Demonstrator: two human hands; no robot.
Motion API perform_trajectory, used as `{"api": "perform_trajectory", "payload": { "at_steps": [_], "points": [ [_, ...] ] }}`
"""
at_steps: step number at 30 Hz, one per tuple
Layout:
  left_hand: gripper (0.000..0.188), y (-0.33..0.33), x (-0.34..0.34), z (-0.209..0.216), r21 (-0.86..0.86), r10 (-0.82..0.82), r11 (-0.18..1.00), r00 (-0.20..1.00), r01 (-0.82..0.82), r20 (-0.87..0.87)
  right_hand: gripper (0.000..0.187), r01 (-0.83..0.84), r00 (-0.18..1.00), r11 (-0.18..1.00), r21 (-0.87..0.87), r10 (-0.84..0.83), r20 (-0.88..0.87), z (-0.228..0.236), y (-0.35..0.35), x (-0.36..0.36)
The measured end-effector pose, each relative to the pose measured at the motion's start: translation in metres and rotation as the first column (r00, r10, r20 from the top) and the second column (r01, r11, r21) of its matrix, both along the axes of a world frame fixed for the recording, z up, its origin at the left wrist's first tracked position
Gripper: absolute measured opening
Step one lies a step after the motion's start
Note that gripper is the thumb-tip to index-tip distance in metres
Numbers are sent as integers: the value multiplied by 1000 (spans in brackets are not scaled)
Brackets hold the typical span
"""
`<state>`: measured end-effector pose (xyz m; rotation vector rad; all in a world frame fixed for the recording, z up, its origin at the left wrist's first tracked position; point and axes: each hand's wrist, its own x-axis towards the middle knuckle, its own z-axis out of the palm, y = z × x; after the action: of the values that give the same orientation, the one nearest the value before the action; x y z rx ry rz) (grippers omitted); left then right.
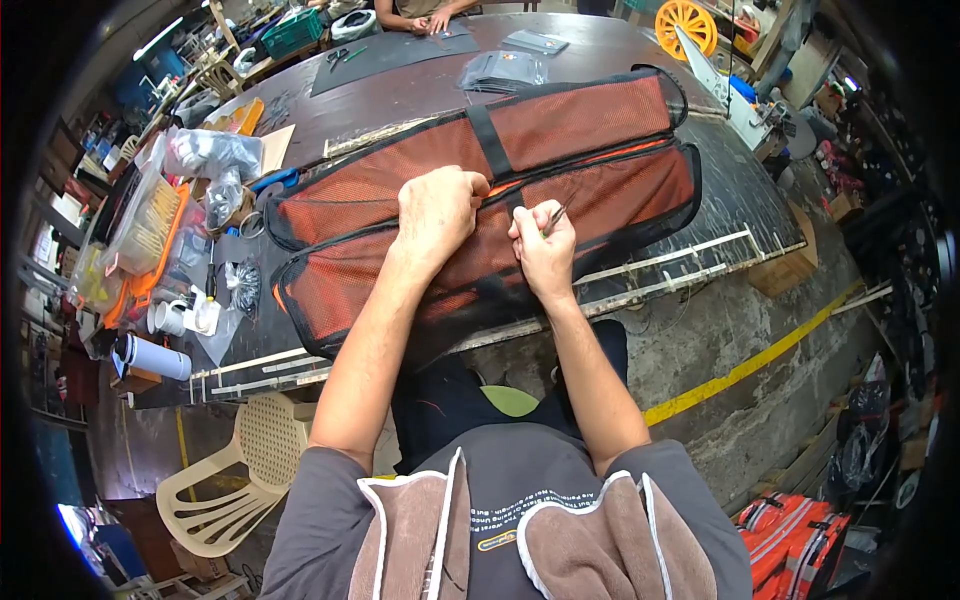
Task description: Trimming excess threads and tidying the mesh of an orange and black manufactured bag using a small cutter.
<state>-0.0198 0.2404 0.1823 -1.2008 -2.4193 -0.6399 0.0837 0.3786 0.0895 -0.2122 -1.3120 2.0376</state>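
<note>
Bare hands meet over a long red mesh bag (615, 183) trimmed in black, which lies directly beneath the grip and stretches away to both sides along the near edge of a dark worktable (612, 45). The left hand (440, 212) is curled against the fabric beside the middle seam, its fingers bent inward; whether the tips pinch cloth or merely press on it cannot be told, as the knuckles hide them. Just to its right, the right hand (545, 248) is folded around a slim pointed tool (560, 214), whose dark tip juts up and outward, clear of the mesh. A black strap (488, 140) crosses the far panel just beyond the two hands, and an orange strip (628, 150) shows along the seam to their right. For close handwork here, the sensible course seems to be to let the left hand hold the seam flat and lightly taut while the right makes small, controlled movements beside it. The tool's tip is best turned away from both the open mesh, which looks easy to snag, and the neighbouring fingers. Well beyond the grip, across the table, a co-worker's hands (438, 20) are busy near a stack of grey packets (503, 72).
</note>
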Motion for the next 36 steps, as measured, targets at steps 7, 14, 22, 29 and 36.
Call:
{"api": "perform_trajectory", "payload": {
  "at_steps": [7, 14, 22, 29, 36],
  "points": [
    [39, 7, -32, 32, -455, -327, 845, 945, 280, -26, 37, 26, 1000, 993, 119, -27, 3, -11, -5, 6],
    [22, 13, -46, 39, -560, -492, 738, 868, 376, -65, 34, -22, 996, 993, 115, 12, 88, -13, -1, 13],
    [6, -11, -46, 23, -116, -497, 856, 864, 503, 83, 37, -39, 999, 942, 334, 37, 13, 17, 1, 34],
    [7, -14, -38, 37, 19, -381, 924, 925, 381, 2, 30, 133, 933, 661, 738, -334, 131, 81, -6, 41],
    [17, -13, -49, 54, 147, -327, 941, 934, 306, 148, 23, 184, 904, 392, 901, -427, 1, 129, 3, 28]
  ]
}}
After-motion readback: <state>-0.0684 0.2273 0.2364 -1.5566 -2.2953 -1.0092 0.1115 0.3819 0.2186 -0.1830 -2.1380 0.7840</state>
